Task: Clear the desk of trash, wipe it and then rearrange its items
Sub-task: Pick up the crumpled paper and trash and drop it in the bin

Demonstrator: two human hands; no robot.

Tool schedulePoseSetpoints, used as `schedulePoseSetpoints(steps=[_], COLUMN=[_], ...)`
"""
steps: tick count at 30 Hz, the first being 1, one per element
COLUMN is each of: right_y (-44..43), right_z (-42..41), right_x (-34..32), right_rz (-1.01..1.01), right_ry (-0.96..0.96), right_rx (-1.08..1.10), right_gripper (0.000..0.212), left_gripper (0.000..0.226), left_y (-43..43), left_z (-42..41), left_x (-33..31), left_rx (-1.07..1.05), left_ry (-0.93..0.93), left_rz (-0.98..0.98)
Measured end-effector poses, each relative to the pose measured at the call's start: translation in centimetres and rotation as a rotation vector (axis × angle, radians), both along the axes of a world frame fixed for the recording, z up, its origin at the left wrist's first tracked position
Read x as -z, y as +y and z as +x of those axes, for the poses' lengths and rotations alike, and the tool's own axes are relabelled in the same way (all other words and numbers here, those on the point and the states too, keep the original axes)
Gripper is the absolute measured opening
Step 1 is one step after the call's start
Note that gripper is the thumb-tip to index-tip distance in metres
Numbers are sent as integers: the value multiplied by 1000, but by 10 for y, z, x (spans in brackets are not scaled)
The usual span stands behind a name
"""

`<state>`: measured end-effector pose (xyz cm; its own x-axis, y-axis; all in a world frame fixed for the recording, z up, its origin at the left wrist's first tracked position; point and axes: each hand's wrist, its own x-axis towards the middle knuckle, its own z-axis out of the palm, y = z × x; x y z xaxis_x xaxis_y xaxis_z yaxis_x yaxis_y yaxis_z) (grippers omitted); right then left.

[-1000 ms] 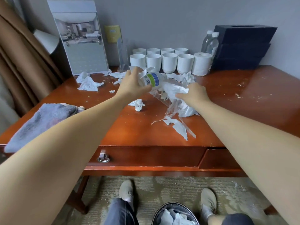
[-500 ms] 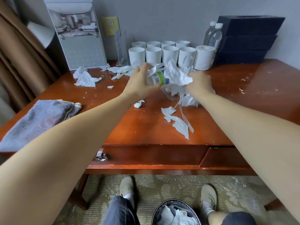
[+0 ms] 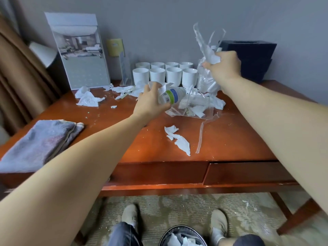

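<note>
at 6 o'clock, between the person's shoes (image 3: 130, 215), sits a bin (image 3: 183, 228). on the worktop (image 3: 230, 139) a grey towel (image 3: 40, 144) lies at 9 o'clock and a torn tissue strip (image 3: 178, 141) lies near the middle. just past it the left hand (image 3: 149, 105) has its fingers curled round a labelled plastic bottle (image 3: 173, 97), with what may be a paper wad (image 3: 164, 88) bunched behind. at 1 o'clock the right hand (image 3: 224, 67) is raised, fingers clamped on crumpled clear plastic (image 3: 204, 43). white cups (image 3: 165, 74) stand at 12 o'clock by the wall.
</note>
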<state>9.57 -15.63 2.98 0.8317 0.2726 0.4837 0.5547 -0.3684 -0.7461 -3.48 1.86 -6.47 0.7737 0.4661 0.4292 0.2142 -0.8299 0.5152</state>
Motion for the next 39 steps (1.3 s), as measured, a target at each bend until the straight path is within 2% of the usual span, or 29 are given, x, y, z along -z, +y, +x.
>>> schedulePoseSetpoints(steps=[3,7,9,11,13,14,16,19,20,23,25,32,34,36,39], right_y=[-2,-5,-7,-12,-19,-23,-32,-42,-43,-42,-43,-56,-62,-69,-78], right_z=[-10,-18,-16,-13,-8,-1,7,20,21,25,24,25,24,19,10], right_x=[-9,-27,-34,-38,-43,-46,-52,-50,-46,-38,-39,-64,-77,-85,-88], right_rz=[48,146,173,195,264,296,334,311,304,317,314,382,410,420,414], right_ry=[20,17,16,10,18,25,26,47,50,72,86,66,61,60,74], right_rx=[-4,-29,-41,-40,-14,5,36,87,93,97,86,77,66,42,29], right_gripper=[22,30,9,20,6,12,25,25,25,19,14,12,7,15,16], left_gripper=[67,64,65,65,65,65,65,65,66,67,68,67,68,69,70], left_y=[-10,-21,-24,-24,-25,-26,-28,-32,-32,-37,-38,-15,-13,-16,-26], left_z=[-2,-2,1,6,10,11,13,17,18,21,22,30,31,30,17], left_x=[-11,-13,-7,-4,-5,-6,-7,-12,-14,-11,-1,11,6,1,-12], left_rx=[128,269,222,144,87,72,82,201,256,332,280,-68,-79,-41,35], left_ry=[-55,81,102,108,138,135,66,-31,1,181,221,143,113,77,44], left_rz=[-31,111,127,128,183,207,172,-33,-56,39,62,-16,-60,-112,-127])
